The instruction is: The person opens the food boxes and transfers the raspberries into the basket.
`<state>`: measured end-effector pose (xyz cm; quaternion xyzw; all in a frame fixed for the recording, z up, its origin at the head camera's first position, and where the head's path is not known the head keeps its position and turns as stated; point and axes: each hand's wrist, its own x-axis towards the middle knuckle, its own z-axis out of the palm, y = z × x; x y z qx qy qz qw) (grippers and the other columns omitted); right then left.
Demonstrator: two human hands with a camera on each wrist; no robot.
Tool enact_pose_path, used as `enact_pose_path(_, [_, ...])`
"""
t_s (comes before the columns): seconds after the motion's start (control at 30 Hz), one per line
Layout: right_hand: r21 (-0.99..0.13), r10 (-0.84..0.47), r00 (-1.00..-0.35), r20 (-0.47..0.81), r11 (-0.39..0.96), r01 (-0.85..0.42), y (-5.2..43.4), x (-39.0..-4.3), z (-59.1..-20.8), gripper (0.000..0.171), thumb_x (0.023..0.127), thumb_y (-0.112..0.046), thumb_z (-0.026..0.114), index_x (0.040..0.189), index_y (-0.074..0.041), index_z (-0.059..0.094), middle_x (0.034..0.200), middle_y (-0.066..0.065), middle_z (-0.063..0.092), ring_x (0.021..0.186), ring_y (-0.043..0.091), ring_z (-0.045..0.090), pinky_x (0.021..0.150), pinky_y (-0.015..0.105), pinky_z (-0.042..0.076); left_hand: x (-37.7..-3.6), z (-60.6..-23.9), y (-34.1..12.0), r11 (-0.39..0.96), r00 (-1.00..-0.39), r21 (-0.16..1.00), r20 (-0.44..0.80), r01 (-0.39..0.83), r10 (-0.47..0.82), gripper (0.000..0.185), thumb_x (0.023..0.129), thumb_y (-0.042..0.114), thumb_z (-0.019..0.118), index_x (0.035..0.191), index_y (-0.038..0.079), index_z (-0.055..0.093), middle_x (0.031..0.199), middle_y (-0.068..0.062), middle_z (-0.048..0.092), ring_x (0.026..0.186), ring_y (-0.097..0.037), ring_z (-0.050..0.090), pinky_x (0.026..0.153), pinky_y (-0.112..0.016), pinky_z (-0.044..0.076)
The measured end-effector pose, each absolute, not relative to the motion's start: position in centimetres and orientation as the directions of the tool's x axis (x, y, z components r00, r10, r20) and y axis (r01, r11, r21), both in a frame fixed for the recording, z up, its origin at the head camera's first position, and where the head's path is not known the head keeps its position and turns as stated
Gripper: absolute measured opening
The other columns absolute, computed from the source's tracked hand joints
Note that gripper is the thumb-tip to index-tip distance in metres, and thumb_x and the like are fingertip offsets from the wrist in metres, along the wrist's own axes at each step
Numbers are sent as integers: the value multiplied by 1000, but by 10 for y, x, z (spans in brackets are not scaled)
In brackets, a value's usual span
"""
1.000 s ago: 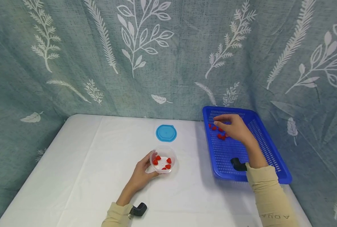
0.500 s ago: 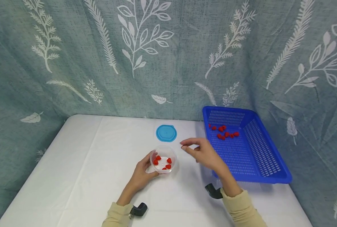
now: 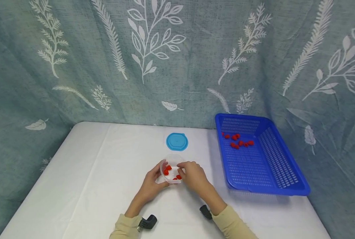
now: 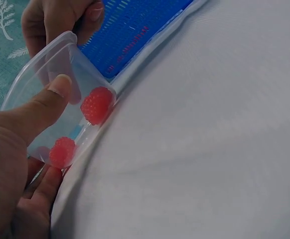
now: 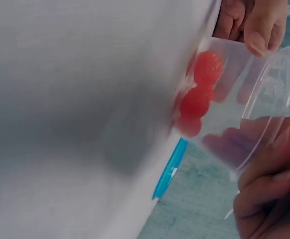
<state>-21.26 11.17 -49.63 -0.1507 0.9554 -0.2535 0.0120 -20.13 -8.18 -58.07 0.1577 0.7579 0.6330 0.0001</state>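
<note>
The left hand point(image 3: 152, 186) holds the small clear tub point(image 3: 172, 168) by its side, thumb on the rim. The right hand point(image 3: 192, 176) is over the tub's other side, fingers bent; whether it pinches a red berry point(image 3: 166, 172) cannot be seen.

**Off to the side: lid, basket, backdrop**

Round blue lid point(image 3: 177, 142) sits flat on the white table point(image 3: 85, 172), mid-table, toward the back. Right of it, well apart, a blue perforated basket point(image 3: 273, 179) w/ a small cluster of red berries point(image 3: 238, 141) near its far end. Behind everything hangs a teal curtain point(image 3: 76, 49) w/ white leaf & fern print, wrapping round the table's left & right sides.
</note>
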Motion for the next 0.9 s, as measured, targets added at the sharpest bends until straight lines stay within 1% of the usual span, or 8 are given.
enact_pose_path(0.07, [-467, -307, -951, 38, 836, -289, 109, -213, -497, 20, 94, -10, 70, 110, -2, 78, 99, 10, 78, 71, 15, 62, 58, 26, 54, -201, -581, -81, 153, -951, 960, 195, 236, 239, 87, 82, 3, 83, 157, 8, 39, 154, -15, 49, 140, -33, 50, 114, -39, 42])
enact_pose_path(0.13, [-476, -319, -947, 23, 830, -291, 109, -213, -497, 19, 94, -9, 70, 110, -3, 78, 100, 8, 78, 76, 17, 65, 62, 27, 57, -201, -580, -82, 149, -953, 962, 190, 229, 238, 87, 82, 2, 83, 157, 9, 39, 154, -14, 49, 140, -31, 50, 114, -38, 42])
enact_pose_path(0.3, [-620, -330, -944, -11, 743, -253, 112, -215, -501, 19, 94, -3, 68, 109, -7, 80, 112, 7, 76, 112, 30, 68, 92, 45, 60, -202, -580, -82, 126, -946, 961, 209, 245, 248, 87, 82, 1, 82, 157, 7, 38, 153, -16, 50, 141, -32, 49, 115, -39, 41])
enact_pose_path(0.4, [-653, -329, -944, -19, 719, -237, 113, -218, -502, 23, 94, -2, 68, 114, -5, 77, 118, 9, 75, 119, 31, 65, 98, 49, 57, -202, -580, -83, 126, -942, 958, 219, 257, 254, 87, 82, 1, 82, 156, 6, 38, 153, -16, 49, 142, -32, 48, 115, -38, 41])
enact_pose_path(0.5, [-613, -334, -942, -42, 753, -240, 111, -220, -499, 26, 93, -4, 69, 118, 0, 74, 119, 14, 74, 108, 30, 66, 92, 47, 59, -202, -579, -83, 132, -941, 956, 223, 262, 256, 87, 82, 1, 82, 157, 6, 38, 154, -16, 48, 143, -31, 47, 115, -37, 41])
enact_pose_path(0.63, [-540, -334, -936, -111, 811, -226, 107, -222, -493, 24, 93, -7, 70, 115, 3, 74, 104, 13, 75, 86, 24, 64, 80, 41, 62, -202, -579, -83, 140, -941, 954, 224, 265, 253, 87, 83, 2, 82, 157, 6, 37, 155, -16, 48, 143, -32, 47, 114, -36, 42])
enact_pose_path(0.73, [-527, -340, -931, -131, 819, -225, 106, -223, -490, 19, 93, -4, 70, 109, 3, 75, 96, 10, 74, 84, 22, 63, 80, 41, 62, -202, -580, -83, 144, -941, 953, 225, 267, 254, 86, 83, 3, 82, 157, 5, 37, 155, -16, 47, 143, -34, 47, 114, -37, 42])
enact_pose_path(0.9, [-569, -363, -922, -134, 790, -228, 108, -224, -489, 17, 91, 1, 69, 107, 3, 76, 101, 12, 75, 91, 24, 68, 85, 42, 62, -201, -579, -82, 137, -943, 956, 219, 258, 251, 85, 83, 3, 82, 156, 6, 39, 154, -17, 48, 142, -35, 47, 115, -41, 42])
